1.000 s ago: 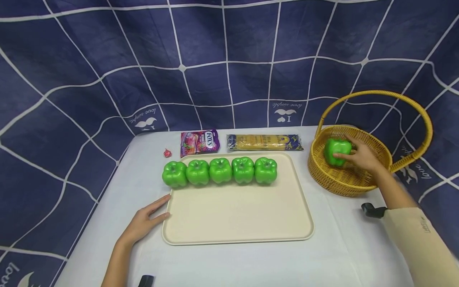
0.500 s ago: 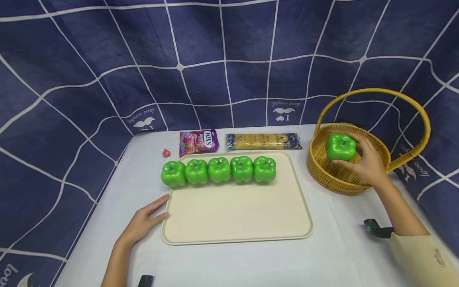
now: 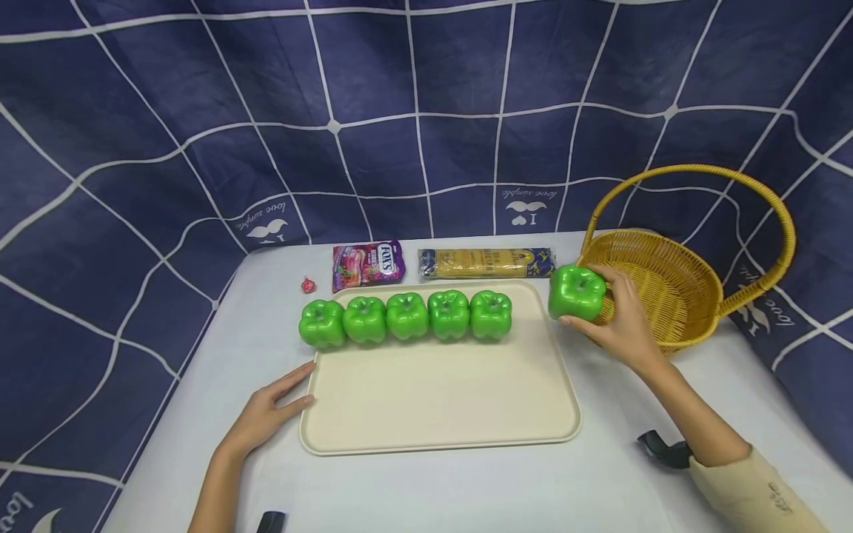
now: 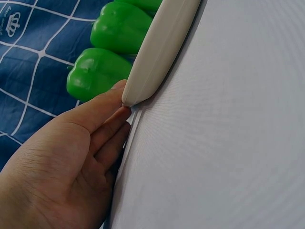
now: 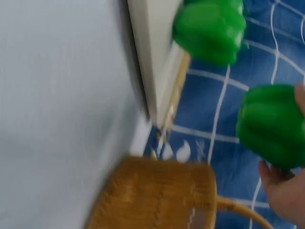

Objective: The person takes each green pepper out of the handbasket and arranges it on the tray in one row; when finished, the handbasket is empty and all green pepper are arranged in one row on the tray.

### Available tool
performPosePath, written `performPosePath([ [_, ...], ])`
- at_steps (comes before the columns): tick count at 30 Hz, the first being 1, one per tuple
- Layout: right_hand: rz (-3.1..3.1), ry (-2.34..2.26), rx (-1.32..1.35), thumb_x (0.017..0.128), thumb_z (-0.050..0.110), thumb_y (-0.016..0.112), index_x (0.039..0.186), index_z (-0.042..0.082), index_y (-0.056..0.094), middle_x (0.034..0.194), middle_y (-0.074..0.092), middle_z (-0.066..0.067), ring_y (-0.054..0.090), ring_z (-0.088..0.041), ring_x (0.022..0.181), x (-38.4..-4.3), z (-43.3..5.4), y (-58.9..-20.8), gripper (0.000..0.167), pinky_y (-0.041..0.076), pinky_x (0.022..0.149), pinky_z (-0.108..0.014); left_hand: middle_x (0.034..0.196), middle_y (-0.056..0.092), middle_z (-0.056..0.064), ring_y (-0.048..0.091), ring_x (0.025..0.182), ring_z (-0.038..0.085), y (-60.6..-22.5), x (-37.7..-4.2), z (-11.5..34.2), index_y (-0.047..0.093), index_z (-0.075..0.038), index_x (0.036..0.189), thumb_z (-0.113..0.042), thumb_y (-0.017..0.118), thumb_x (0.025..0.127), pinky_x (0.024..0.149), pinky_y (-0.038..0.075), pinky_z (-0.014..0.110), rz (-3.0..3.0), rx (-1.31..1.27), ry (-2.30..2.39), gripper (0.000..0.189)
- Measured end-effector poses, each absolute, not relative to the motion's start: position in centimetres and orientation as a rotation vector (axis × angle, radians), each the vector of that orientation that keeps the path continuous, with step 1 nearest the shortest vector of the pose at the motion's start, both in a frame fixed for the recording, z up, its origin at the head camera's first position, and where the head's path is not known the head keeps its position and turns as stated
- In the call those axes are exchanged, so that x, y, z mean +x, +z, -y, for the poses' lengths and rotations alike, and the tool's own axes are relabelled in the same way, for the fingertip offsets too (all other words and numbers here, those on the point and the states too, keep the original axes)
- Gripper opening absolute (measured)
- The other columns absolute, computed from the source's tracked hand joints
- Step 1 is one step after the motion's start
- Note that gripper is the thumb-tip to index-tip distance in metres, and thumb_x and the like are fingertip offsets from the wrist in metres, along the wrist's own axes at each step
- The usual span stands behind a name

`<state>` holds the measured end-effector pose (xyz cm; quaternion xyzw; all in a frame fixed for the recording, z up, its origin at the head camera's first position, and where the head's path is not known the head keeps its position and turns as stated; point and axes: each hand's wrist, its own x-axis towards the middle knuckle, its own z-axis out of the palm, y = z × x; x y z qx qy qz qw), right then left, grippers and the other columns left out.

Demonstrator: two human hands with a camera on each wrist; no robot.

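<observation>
My right hand holds a glossy green bell pepper, thumb on the near side and fingers round the far side. In the head view the pepper overlaps the gap between the tray's right edge and the wicker basket. The right wrist view shows that same bell pepper raised above the basket's level. On the beige tray, several green bell peppers stand side by side along the far edge. My left hand touches the tray's left edge with thumb and fingertips spread, fingers extended.
Behind the tray lie a purple Fox's candy bag and a yellow-and-blue pasta packet. A small red wrapped candy sits at the far left. The basket's tall arched handle rises at the right. A dark blue checked cloth hangs behind.
My right hand has lifted the bell pepper out of the basket and carried it left toward the tray. The left hand and the row of peppers stay in place.
</observation>
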<state>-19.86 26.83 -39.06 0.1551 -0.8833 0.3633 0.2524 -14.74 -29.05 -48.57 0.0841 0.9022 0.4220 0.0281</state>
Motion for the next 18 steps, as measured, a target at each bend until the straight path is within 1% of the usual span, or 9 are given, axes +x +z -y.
performPosePath([
  [5,2.446,1.01,0.407,0.062,0.01,0.087,0.136,0.004,0.035,0.127,0.042,-0.021,0.042,-0.037,0.113,-20.1,-25.0,-40.8,0.091,0.036,0.093,-0.059,0.142,0.04,0.004,0.03,0.133,0.033,-48.4,-14.6,28.9,0.048,-0.02,0.135,-0.039,0.066,0.083,0.106,0.024,0.056,-2.774,0.255,1.309,0.059],
  [8,2.503,1.032,0.371,0.063,0.014,0.086,0.136,0.003,0.034,0.127,0.041,-0.023,0.042,-0.039,0.113,-20.3,-24.2,-41.7,0.091,0.037,0.093,-0.06,0.142,0.041,0.004,0.03,0.133,0.032,-48.4,-14.6,28.8,0.049,-0.02,0.135,-0.04,0.066,0.083,0.106,0.024,0.056,-2.769,0.252,1.319,0.059],
  [15,2.593,1.084,0.347,0.064,0.018,0.085,0.134,-0.003,0.033,0.126,0.041,-0.026,0.045,-0.042,0.112,-20.9,-23.1,-43.0,0.09,0.043,0.092,-0.056,0.142,0.041,0.004,0.031,0.132,0.032,-48.6,-14.6,28.9,0.049,-0.02,0.135,-0.04,0.066,0.083,0.106,0.026,0.054,-2.795,0.248,1.287,0.059],
  [18,2.632,1.07,0.343,0.064,0.019,0.085,0.135,-0.002,0.033,0.126,0.04,-0.027,0.045,-0.043,0.112,-21.2,-22.8,-43.2,0.09,0.041,0.092,-0.058,0.142,0.04,0.003,0.031,0.132,0.032,-48.6,-14.7,29.0,0.049,-0.021,0.135,-0.041,0.066,0.083,0.106,0.025,0.055,-2.794,0.249,1.288,0.059],
])
